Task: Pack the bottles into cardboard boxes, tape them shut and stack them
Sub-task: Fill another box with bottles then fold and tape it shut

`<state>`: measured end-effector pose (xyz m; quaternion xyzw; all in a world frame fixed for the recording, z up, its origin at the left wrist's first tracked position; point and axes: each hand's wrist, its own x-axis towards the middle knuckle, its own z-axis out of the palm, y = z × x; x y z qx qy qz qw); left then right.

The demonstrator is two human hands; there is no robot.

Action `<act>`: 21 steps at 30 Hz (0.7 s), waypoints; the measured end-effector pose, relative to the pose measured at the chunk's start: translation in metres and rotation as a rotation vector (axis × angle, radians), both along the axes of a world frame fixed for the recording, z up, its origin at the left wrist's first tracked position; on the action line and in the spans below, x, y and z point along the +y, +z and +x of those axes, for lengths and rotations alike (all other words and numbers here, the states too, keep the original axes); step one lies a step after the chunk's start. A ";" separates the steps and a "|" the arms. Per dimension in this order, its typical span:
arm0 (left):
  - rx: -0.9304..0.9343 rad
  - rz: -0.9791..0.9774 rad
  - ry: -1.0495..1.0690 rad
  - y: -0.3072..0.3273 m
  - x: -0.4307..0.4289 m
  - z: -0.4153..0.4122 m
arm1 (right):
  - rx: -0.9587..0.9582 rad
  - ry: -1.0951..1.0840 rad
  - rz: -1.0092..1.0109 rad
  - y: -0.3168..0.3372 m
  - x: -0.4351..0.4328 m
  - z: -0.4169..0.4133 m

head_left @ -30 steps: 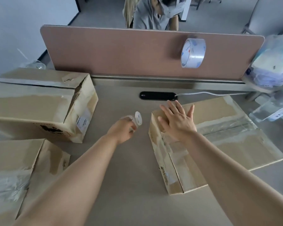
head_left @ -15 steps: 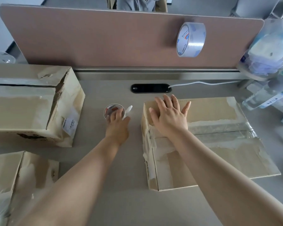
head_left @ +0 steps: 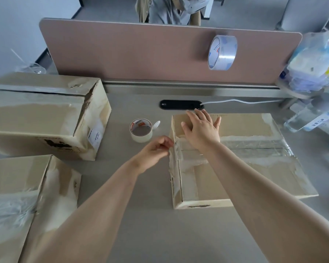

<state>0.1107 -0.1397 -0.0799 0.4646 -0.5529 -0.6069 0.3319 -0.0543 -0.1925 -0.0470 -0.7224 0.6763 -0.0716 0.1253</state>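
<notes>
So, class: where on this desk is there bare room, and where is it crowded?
Bare: the near desk between the lower-left box and the taped box; the strip between tape roll and partition. Crowded: the right edge, with plastic packs.

Desk (head_left: 141, 215): carries three boxes, a tape roll and a cable port.
Partition (head_left: 122, 54): stands along the desk's far edge.
Hung tape roll (head_left: 222, 52): on the partition's face, right of centre.
Cable port (head_left: 179, 104): set in the desk before the partition, just behind the right box (head_left: 254, 168).
Desk tape roll (head_left: 141, 130): between the rear left box (head_left: 36, 114) and the right box.
Near left box (head_left: 17, 177): before the rear left box.
Right hand (head_left: 202, 130): flat on the right box's far left corner.
Left hand (head_left: 154, 150): at the right box's left end, before the desk tape roll.
</notes>
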 end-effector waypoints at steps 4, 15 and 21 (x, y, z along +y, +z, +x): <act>-0.079 0.008 -0.015 -0.004 -0.004 0.002 | -0.063 0.009 -0.006 0.001 0.006 -0.005; -0.150 -0.061 -0.020 -0.014 -0.010 0.006 | -0.130 0.001 -0.029 -0.001 0.009 -0.009; -0.142 -0.056 -0.058 -0.012 -0.013 0.007 | -0.125 -0.002 -0.044 -0.002 0.009 -0.009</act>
